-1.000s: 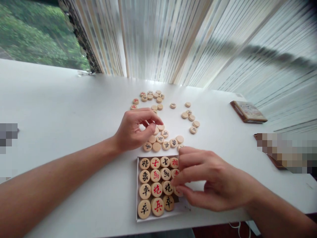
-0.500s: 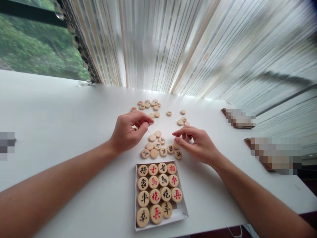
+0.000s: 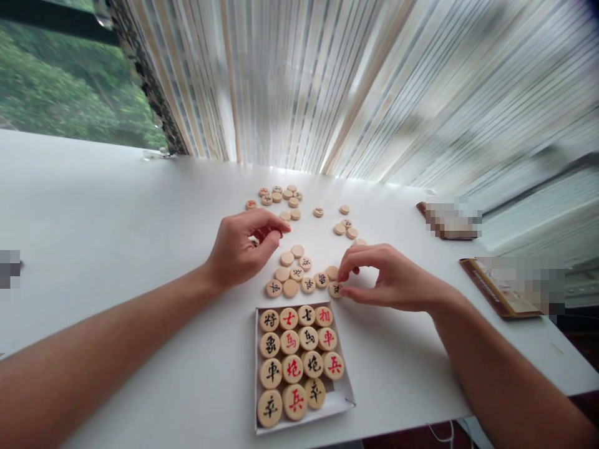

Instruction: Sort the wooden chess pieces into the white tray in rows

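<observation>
Beyond the box (image 3: 340, 401), an inscribed disc (image 3: 334, 290) lies at the right hand's (image 3: 395, 277) fingertips; whether the grip pinches, I cannot tell.

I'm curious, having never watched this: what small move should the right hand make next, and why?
Probably the right hand should pinch and lift the black-marked piece: the fingers are at its edge, and the box has room in its near right corner.
</observation>
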The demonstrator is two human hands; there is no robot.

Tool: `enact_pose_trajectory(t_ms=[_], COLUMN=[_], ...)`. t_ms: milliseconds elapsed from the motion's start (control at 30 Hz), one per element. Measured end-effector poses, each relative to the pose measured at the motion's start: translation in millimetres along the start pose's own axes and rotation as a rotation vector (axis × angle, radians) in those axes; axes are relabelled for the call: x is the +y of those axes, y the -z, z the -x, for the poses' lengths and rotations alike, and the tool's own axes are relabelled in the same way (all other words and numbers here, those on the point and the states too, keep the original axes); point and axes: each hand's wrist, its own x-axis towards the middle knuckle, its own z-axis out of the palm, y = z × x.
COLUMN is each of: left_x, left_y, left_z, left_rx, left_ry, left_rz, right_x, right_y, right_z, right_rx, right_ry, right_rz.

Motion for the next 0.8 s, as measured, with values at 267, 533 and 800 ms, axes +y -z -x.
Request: enact_pose_trajectory(t_ms=[267,533,800], left_x=[0.3,1.9,2.4], left_y=[-0.3,-1.6,-2.2], left_z=[0.1,1.1,4.2], left_rx=[0.005,0.003,-0.011], left_ry=[-0.014,-0.017,-0.034], left_rz=[-0.001,0.011,0.011], right_x=[-1.4,-5.2,-4.0], right_y=[-3.7,-3.8,-11.1], right_z=[-0.7,2.7,5.5], right_rx=[-0.07,-0.126,-0.152], right_ry=[-0.008,-0.046,-0.077], right_rz=[0.009,0.08,-0.016])
